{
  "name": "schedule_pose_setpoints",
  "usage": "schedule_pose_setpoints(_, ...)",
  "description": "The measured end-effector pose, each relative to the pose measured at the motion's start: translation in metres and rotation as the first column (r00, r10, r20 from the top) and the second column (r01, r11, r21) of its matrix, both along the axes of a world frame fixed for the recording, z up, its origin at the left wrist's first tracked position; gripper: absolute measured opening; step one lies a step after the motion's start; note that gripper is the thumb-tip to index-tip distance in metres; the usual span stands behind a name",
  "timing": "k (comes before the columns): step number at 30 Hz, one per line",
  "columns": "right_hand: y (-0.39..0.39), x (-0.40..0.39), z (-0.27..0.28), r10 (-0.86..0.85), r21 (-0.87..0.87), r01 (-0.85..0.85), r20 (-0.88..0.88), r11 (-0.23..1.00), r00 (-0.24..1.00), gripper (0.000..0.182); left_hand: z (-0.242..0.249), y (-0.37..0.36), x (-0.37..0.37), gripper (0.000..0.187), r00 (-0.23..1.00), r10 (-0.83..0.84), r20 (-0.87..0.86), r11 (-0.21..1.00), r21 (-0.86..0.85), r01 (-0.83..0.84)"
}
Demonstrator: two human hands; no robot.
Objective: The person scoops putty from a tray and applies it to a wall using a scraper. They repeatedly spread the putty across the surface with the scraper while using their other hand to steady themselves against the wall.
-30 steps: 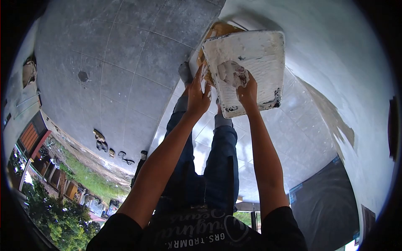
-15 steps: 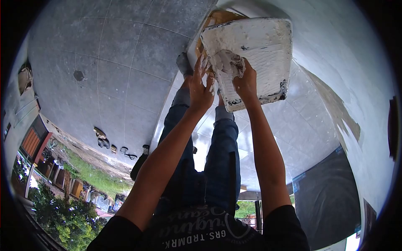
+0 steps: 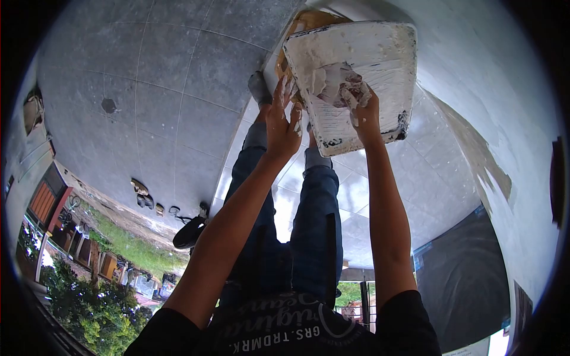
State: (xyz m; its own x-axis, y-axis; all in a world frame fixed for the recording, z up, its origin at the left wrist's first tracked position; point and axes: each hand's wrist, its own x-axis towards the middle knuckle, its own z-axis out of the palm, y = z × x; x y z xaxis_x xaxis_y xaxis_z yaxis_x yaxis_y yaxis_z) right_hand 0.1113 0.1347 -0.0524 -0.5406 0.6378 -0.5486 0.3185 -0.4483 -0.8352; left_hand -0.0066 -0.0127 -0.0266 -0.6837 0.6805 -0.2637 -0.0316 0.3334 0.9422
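Note:
A white, paint-smeared tray (image 3: 389,65) with dark marks on its rim is tilted at the top centre, above the legs. My right hand (image 3: 366,113) reaches over it, fingers closed round a crumpled-looking, whitish and brown smeared piece (image 3: 332,85) that lies against the tray's inner surface. What that piece is made of is unclear. Beside the tray's left edge is my left hand (image 3: 284,126), its fingers apart and coated with white paste. Whether its fingertips touch the rim cannot be made out.
Behind the tray sits a brownish-yellow object (image 3: 314,21). A pale wall (image 3: 463,65) with a peeling patch rises on the right, beside a dark board (image 3: 463,279). Grey tiled floor (image 3: 160,77) spreads left, with footwear (image 3: 141,193) lower down. Plants (image 3: 89,302) show at bottom left.
My right hand has moved right across the tray, along with the smeared piece. My left hand stays near the tray's left edge, almost unmoved.

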Motion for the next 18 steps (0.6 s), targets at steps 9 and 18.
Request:
schedule_pose_setpoints(9,-0.013,-0.022,0.007,0.145,0.296,-0.230,0.283,0.927,0.948,0.056,0.000,-0.001,0.001,0.070,0.999,0.002,0.054,1.000,0.025,-0.004)
schedule_pose_setpoints(18,-0.001,-0.010,0.003,0.232,0.232,-0.267,0.168,0.935,0.958,0.057,0.002,0.000,0.001,0.076,0.999,-0.006,0.035,1.000,0.023,0.005)
